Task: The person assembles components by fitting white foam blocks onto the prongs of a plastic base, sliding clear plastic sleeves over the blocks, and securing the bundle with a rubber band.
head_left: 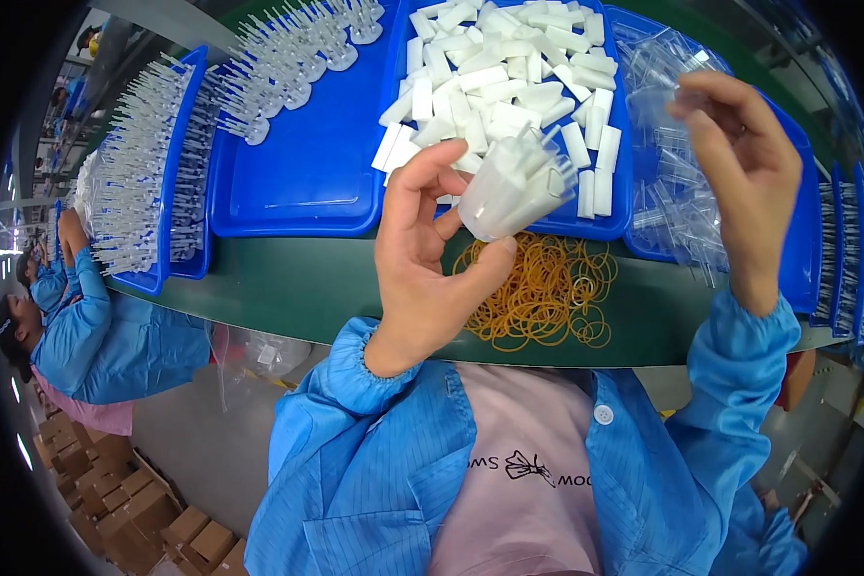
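In my left hand (422,259) is a translucent plastic cup (494,197), tilted, gripped between thumb and fingers. White, slender pieces stick out of its upper right side; their exact kind is hard to make out. My right hand (744,158) is raised over a blue tray of clear plastic pieces (677,154). Between its thumb and forefinger is a thin clear plastic piece (651,102), blurred against the parts behind it. A pile of amber rubber bands (538,298) lies on the green table just below my left hand.
Behind my left hand, a blue tray (394,72) holds many white foam-like blocks (494,72). Further left, another blue tray (293,197) carries white spiky clusters on round bases (298,58). Upright racks of white sticks (149,163) stand beside it. Co-workers in blue sit at the far left.
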A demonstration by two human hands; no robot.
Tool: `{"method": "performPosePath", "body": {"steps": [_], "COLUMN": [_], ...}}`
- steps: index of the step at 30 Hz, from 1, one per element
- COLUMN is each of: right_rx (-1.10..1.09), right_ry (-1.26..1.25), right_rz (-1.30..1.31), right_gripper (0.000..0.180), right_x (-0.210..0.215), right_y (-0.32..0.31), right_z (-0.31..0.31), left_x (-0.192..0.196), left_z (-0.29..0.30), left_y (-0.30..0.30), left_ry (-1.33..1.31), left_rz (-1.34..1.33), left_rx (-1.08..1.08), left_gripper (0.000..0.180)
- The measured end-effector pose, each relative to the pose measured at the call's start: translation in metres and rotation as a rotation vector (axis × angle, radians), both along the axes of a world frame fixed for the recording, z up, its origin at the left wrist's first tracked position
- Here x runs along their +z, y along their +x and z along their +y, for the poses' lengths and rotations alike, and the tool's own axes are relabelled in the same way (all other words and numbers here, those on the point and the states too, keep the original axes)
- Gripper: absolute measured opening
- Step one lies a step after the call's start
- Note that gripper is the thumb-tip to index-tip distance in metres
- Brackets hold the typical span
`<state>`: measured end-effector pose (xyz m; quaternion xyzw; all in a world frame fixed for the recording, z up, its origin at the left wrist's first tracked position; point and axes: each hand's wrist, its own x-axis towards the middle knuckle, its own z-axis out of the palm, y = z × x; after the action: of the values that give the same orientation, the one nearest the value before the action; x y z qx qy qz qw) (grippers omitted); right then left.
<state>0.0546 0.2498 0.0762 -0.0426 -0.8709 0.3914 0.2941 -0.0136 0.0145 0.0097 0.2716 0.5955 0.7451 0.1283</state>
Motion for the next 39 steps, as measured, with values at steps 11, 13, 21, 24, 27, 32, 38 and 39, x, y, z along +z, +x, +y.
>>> {"method": "performPosePath", "body": {"steps": [11, 13, 21, 24, 27, 32, 38, 39], "right_rx": [0.264, 0.262, 0.287, 0.259, 0.250, 0.265, 0.267, 0.242], "right_ry": [-0.439, -0.461, -0.553, -0.587, -0.653, -0.575, -0.425, -0.369], "right_rz": [-0.064, -0.084, -0.124, -0.114, -0.065, -0.013, -0.032, 0.001], "right_gripper": [0.031, 0.030, 0.027, 0.027, 0.026, 0.026, 0.028, 0.028], "right_x": [0.018, 0.018, 0.014, 0.010, 0.003, -0.002, -0.007, -0.008], "right_y": [0.011, 0.011, 0.015, 0.018, 0.022, 0.024, 0.029, 0.029], "right_z": [-0.048, -0.054, -0.059, -0.063, -0.064, -0.065, -0.063, -0.063], "left_x": [0.005, 0.006, 0.005, 0.006, 0.007, 0.011, 0.012, 0.010], "left_z": [0.004, 0.003, -0.003, -0.003, -0.002, -0.004, -0.005, -0.006], "left_y": [0.011, 0.011, 0.012, 0.012, 0.012, 0.009, 0.002, 0.001], "left_ry": [-0.037, -0.041, 0.070, 0.029, 0.007, -0.119, -0.178, -0.172], "left_rz": [0.229, 0.235, 0.120, 0.128, 0.077, 0.273, 0.395, 0.391], "left_rx": [0.006, 0.001, -0.067, -0.006, 0.021, 0.092, 0.130, 0.120], "left_gripper": [0.047, 0.047, 0.041, 0.035, 0.032, 0.026, 0.032, 0.040]}}
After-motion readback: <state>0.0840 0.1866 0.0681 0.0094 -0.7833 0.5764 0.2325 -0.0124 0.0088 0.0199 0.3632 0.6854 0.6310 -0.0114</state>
